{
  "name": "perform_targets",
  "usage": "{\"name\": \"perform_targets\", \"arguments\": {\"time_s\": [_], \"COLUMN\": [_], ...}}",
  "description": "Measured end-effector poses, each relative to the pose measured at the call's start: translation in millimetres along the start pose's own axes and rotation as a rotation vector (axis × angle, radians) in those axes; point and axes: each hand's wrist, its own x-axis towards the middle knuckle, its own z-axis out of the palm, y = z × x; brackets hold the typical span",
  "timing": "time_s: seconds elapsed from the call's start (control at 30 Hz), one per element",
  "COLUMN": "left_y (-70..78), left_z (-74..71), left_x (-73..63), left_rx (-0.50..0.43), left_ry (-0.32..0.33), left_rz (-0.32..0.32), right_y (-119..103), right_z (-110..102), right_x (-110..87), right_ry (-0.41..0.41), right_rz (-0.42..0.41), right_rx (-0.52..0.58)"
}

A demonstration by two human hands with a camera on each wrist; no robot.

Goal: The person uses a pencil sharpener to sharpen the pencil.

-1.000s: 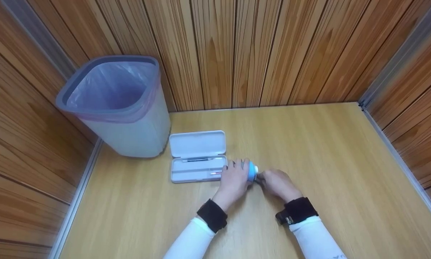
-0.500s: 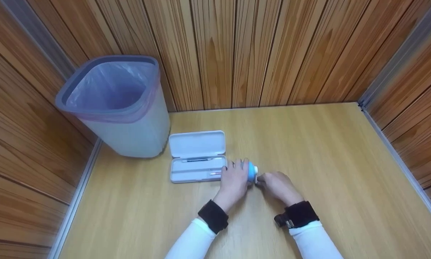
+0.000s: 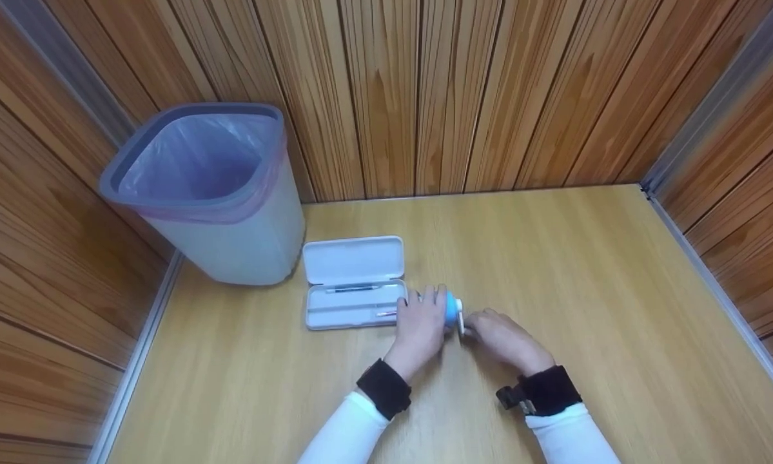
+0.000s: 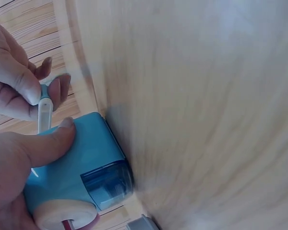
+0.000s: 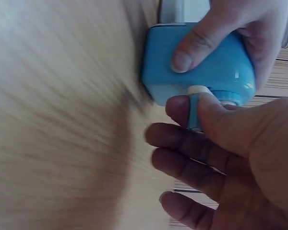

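Observation:
A blue crank pencil sharpener (image 4: 93, 148) lies at the right end of the open pencil case (image 3: 355, 258). My left hand (image 3: 420, 330) grips its body from above, thumb on one side and fingers over the other. From the sharpener's left end sticks out a red pencil (image 4: 68, 224), overlapping the case's lower tray in the head view. At the other end, my right hand (image 3: 505, 339) pinches the blue knob (image 5: 193, 112) of the white crank handle (image 4: 45, 113) between thumb and forefinger, its other fingers loosely bent. The handle points toward the near side in the head view.
In the case's upper compartment lies a dark pen-like stick (image 3: 354, 289). A white bin (image 3: 231, 251) with a grey rim and a plastic liner stands behind the case to the left. Wood-panelled walls (image 3: 444, 96) enclose the table (image 3: 554, 245) at the back and sides.
My right hand has swung round with the crank knob and sits slightly nearer and to the right. The white handle shows more plainly now. My left hand has stayed on the sharpener.

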Motion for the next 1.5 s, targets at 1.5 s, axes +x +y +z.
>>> {"name": "perform_targets", "arguments": {"time_s": [1.5], "left_y": [-8.9], "left_z": [2.0], "left_x": [-2.4], "left_rx": [-0.044], "left_ry": [0.077], "left_rz": [0.134], "right_y": [-7.7], "right_z": [-35.4], "right_x": [13.6], "right_ry": [0.192], "right_rz": [-0.123], "right_rx": [-0.127]}}
